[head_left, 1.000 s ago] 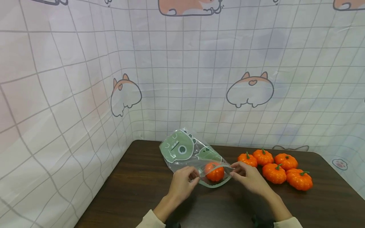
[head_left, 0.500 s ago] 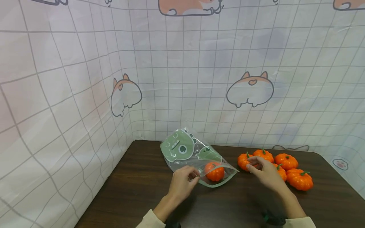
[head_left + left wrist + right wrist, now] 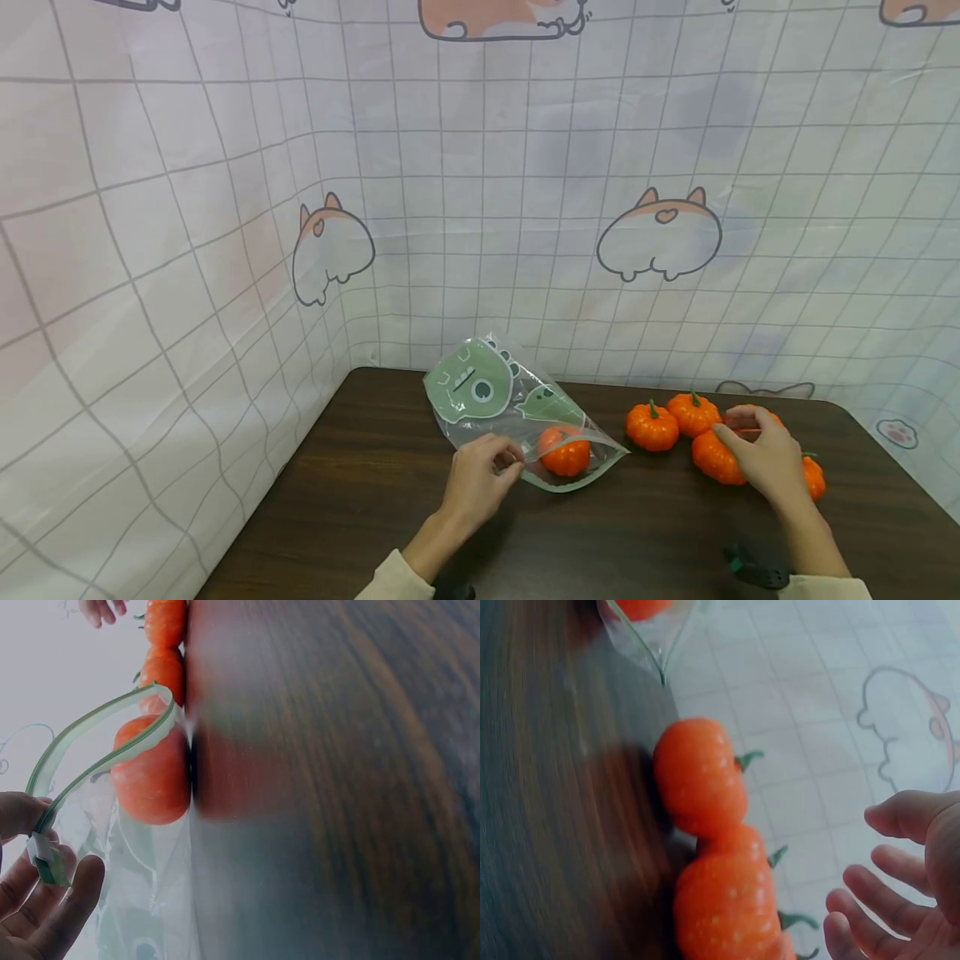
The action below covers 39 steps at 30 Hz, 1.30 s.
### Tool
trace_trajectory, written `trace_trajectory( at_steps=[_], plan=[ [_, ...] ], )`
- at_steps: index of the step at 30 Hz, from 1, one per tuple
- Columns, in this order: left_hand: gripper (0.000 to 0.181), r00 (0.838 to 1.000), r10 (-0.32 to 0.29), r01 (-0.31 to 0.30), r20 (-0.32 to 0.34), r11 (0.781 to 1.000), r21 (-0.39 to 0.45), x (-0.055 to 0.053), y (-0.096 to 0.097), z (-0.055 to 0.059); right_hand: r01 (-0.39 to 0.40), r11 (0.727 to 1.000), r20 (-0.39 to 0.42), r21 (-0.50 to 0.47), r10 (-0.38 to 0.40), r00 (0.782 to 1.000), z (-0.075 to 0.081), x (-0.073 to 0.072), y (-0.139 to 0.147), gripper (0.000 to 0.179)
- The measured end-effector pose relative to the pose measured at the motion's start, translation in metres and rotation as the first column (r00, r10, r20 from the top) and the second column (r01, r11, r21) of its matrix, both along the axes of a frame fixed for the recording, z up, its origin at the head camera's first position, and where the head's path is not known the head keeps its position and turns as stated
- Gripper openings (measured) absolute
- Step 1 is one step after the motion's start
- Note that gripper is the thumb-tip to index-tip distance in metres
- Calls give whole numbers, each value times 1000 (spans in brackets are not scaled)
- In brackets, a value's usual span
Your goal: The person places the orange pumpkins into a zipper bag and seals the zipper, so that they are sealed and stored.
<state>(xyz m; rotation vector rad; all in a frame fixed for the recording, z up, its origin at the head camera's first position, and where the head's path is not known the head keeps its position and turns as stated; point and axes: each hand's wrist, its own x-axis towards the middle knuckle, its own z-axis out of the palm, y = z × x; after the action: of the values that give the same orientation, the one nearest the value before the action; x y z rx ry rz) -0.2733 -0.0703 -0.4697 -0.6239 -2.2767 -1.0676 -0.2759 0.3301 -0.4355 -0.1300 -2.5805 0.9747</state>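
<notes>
A clear zip bag (image 3: 468, 387) with green dinosaur prints lies on the table, one orange toy pumpkin (image 3: 564, 458) inside near its mouth. My left hand (image 3: 480, 479) pinches the near left corner of the bag's mouth. There the left wrist view shows a small white slider (image 3: 39, 847) between thumb and fingers, and the green-edged mouth (image 3: 112, 754) gaping. Over the group of loose pumpkins, my right hand (image 3: 768, 458) hovers with fingers spread and nothing held. The right wrist view has its fingers (image 3: 885, 919) apart from the nearest pumpkin (image 3: 727, 911).
Several loose pumpkins stand right of the bag, including one at the left of the group (image 3: 651, 427) and one at the front (image 3: 717, 458). A dark wood table (image 3: 352, 475) ends at a grid-patterned cloth wall (image 3: 510, 250) behind and to the left.
My right hand has let go of the bag's right corner and moved right, past the first pumpkin, to above the rest of the group. The left hand keeps its hold on the bag.
</notes>
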Motion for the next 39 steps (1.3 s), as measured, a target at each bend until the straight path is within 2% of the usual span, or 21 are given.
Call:
trace_trajectory(
  at_steps=[6, 12, 17, 25, 32, 39],
  plan=[
    [18, 1000, -6, 6, -9, 1000, 1, 0, 0, 0, 28, 999, 51, -38, -26, 998, -8, 0, 15, 59],
    [18, 1000, 0, 0, 13, 1000, 2, 0, -1, 1, 27, 999, 100, -44, -23, 995, -11, -2, 22, 66],
    [17, 1000, -6, 6, 26, 1000, 7, -1, -1, 1, -3, 999, 160, -43, 10, 987, -13, -4, 28, 73],
    [17, 1000, -8, 8, 16, 1000, 11, -1, -1, 1, -51, 998, 231, 32, 42, 972, -17, -8, 34, 81],
    [18, 1000, -7, 7, 25, 1000, 6, 0, -2, 1, -101, 994, 229, 46, 88, 969, -20, -8, 32, 80],
    [18, 1000, -7, 7, 11, 1000, 3, -1, -2, 0, -163, 985, 263, 57, 143, 954, -20, -9, 29, 87]
  ],
)
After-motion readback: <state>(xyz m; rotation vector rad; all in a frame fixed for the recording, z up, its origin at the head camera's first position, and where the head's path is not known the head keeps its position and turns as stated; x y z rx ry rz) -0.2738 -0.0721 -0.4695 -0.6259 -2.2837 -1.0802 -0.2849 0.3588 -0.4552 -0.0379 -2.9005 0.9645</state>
